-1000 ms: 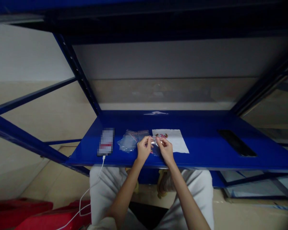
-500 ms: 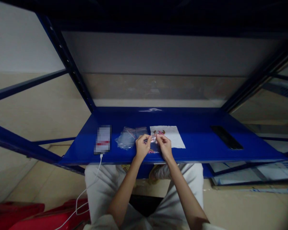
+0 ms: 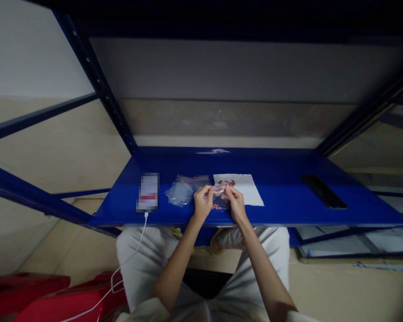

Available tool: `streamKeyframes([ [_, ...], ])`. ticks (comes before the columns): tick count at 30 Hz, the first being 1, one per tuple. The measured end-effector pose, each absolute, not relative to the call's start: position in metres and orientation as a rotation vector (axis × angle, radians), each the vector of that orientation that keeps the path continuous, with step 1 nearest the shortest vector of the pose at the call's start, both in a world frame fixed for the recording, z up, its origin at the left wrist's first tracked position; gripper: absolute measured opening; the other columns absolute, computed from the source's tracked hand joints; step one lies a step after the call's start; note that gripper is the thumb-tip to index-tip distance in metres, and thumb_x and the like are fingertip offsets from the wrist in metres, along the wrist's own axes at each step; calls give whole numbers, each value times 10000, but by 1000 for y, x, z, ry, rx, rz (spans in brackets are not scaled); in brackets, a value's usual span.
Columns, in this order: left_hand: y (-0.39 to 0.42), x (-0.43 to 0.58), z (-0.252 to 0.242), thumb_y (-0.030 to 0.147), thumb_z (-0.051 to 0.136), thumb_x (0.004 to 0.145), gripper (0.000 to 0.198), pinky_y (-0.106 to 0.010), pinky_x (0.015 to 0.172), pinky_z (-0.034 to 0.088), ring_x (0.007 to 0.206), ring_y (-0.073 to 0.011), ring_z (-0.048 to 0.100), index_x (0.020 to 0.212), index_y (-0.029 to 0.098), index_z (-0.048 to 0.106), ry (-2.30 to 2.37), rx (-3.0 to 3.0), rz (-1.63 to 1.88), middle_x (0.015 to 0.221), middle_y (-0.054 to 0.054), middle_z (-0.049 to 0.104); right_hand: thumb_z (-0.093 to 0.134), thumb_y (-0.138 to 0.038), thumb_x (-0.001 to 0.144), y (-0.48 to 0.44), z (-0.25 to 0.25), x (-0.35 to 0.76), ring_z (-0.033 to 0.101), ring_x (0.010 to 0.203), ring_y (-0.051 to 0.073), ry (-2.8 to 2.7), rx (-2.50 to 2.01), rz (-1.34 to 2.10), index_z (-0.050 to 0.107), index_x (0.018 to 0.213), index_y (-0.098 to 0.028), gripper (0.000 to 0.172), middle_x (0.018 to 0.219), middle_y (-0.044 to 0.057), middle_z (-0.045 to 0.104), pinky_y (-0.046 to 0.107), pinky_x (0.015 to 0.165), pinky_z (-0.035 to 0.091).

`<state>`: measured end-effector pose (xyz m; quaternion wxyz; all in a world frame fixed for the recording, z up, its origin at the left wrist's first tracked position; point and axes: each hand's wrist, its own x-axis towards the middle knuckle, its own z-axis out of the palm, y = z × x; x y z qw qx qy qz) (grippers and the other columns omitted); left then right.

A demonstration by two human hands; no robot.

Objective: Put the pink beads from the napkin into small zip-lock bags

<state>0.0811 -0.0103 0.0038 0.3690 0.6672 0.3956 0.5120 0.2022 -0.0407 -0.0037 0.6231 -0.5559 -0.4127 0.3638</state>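
Between my two hands, above the front part of the blue shelf, is a small clear zip bag [image 3: 220,200] with pink and brownish bits low in it. My left hand [image 3: 203,201] pinches its upper left edge. The upper right edge is pinched by the thumb and fingers of my right hand [image 3: 235,202]. Just behind, a white sheet [image 3: 248,188] lies flat with a small heap of pink and brown pieces [image 3: 227,182] on it. Left of my left hand, several flat clear zip bags [image 3: 181,191] overlap in a loose pile.
A phone with a blurred screen [image 3: 148,192] lies at the left, a white cable [image 3: 141,239] running from it down past the edge. A black flat phone-like slab [image 3: 324,191] lies at the right. Blue uprights [image 3: 102,87] frame the blue shelf [image 3: 275,170].
The view has shifted slightly. My hands have drawn a little apart, and the bag's top edge stretches wider between them. Both hands keep their pinch.
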Motion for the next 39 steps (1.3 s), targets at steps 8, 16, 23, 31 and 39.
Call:
streamKeyframes([
  [8,-10,85,-3,269,487,845,211,-260,702,443,679,-150,595,731,199,651,1128,1969,1457,650,-15,676,568,-453,759,-42,-4,202,436,496,104,-894,-1283,773,680,816,-149,329,545,-20,536,220,494,338],
  [16,-11,86,-4,252,504,835,190,-264,731,444,628,-131,595,737,199,659,1079,2104,1447,667,-8,683,551,-457,770,-43,-1,202,445,499,113,-941,-1312,765,658,763,-159,317,508,-36,495,230,522,361],
  [23,-10,86,-5,184,411,872,268,-261,684,437,651,-142,592,733,184,641,1062,2255,1375,658,-29,663,601,-438,733,-42,-4,203,461,497,113,-996,-1339,765,644,725,-150,292,543,-15,542,229,501,373],
  [31,-12,92,-9,190,459,844,307,-248,616,434,482,-112,544,570,187,599,1128,2344,1497,474,8,598,546,-457,765,-39,-6,200,480,424,118,-1092,-1360,817,619,737,-159,309,527,-10,573,231,448,388],
  [39,-25,54,8,225,562,796,180,-281,743,418,744,-133,640,951,216,652,1141,2335,1481,832,-24,707,516,-422,785,-27,10,199,630,760,215,-1160,-1442,492,669,759,-156,308,763,64,693,296,707,466],
])
